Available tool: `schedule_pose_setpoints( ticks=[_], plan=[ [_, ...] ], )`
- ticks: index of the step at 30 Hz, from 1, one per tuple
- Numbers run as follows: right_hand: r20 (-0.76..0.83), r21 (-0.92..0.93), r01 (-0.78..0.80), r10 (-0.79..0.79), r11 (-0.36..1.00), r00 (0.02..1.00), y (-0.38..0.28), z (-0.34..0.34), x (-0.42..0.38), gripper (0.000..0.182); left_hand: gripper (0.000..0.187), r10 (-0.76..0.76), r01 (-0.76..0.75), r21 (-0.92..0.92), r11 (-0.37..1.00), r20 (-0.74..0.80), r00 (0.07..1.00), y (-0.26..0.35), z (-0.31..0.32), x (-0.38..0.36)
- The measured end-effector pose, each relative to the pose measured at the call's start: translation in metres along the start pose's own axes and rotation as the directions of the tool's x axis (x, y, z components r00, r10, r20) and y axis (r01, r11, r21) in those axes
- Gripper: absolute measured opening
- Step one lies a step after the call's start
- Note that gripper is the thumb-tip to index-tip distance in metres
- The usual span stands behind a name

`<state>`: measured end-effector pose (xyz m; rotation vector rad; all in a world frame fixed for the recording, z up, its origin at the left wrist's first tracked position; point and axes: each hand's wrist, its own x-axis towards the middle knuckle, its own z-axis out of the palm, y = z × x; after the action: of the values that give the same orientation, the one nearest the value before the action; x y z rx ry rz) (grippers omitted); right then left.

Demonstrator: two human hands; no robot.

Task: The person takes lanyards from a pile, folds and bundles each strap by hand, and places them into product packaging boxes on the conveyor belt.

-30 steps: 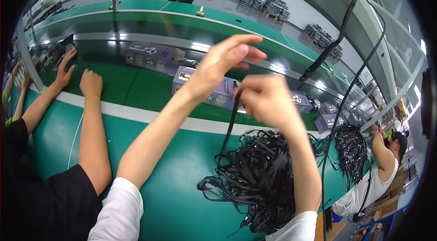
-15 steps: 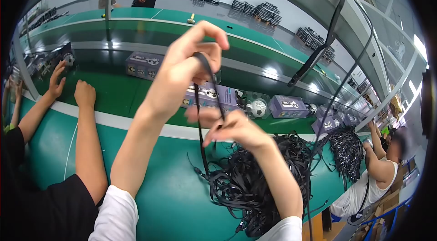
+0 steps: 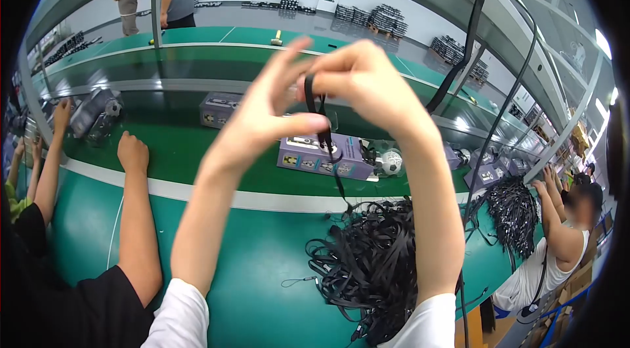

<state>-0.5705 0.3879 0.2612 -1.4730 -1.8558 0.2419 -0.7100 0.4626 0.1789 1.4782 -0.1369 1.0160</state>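
Observation:
My right hand is raised over the line, its fingers pinched on a black lanyard. The strap is folded into a loop at the fingertips, and its lower end dangles in front of a purple box. Close beside it, my left hand has its fingers spread and its thumb stretched out to the strap. Motion blurs those fingers a little. Below both hands a tangled pile of black lanyards lies on the green table, partly hidden by my right forearm.
On the green conveyor stand a purple box with a football-patterned ball in clear plastic, and another box. A co-worker's fist rests at left. Another lanyard pile lies near a person at right.
My right hand has risen from near the pile to beside my left hand and now grips the lanyard. My left hand's bent fingers have spread. The boxes appear farther right.

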Motion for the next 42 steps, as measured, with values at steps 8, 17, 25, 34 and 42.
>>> schedule_pose_setpoints(
  ticks=[8, 17, 25, 34, 42],
  plan=[
    [-0.235, 0.213, 0.074, -0.022, 0.974, 0.972, -0.021, -0.033, -0.002, 0.023, 0.027, -0.352, 0.364, -0.045, 0.93, 0.169, 0.921, -0.01, 0.012, -0.001],
    [0.327, 0.316, -0.224, 0.116, 0.922, 0.938, 0.043, -0.004, -0.07, 0.048, 0.04, -0.091, 0.089, -0.079, 0.993, -0.024, 0.996, -0.007, -0.013, 0.006],
    [0.268, 0.559, -0.29, 0.161, 0.777, 0.95, 0.063, 0.077, -0.062, 0.055, 0.034, -0.133, 0.105, 0.212, 0.972, 0.123, 0.983, -0.016, 0.006, 0.003],
    [0.224, 0.765, -0.381, 0.34, 0.519, 0.913, 0.052, 0.045, -0.05, 0.018, 0.044, -0.375, 0.244, 0.548, 0.8, 0.139, 0.917, -0.005, -0.041, 0.006],
    [-0.007, 0.329, -0.287, 0.307, 0.9, 0.952, 0.037, 0.029, -0.032, 0.027, 0.111, -0.062, 0.002, 0.3, 0.954, 0.189, 0.98, -0.014, -0.014, 0.004]
  ],
)
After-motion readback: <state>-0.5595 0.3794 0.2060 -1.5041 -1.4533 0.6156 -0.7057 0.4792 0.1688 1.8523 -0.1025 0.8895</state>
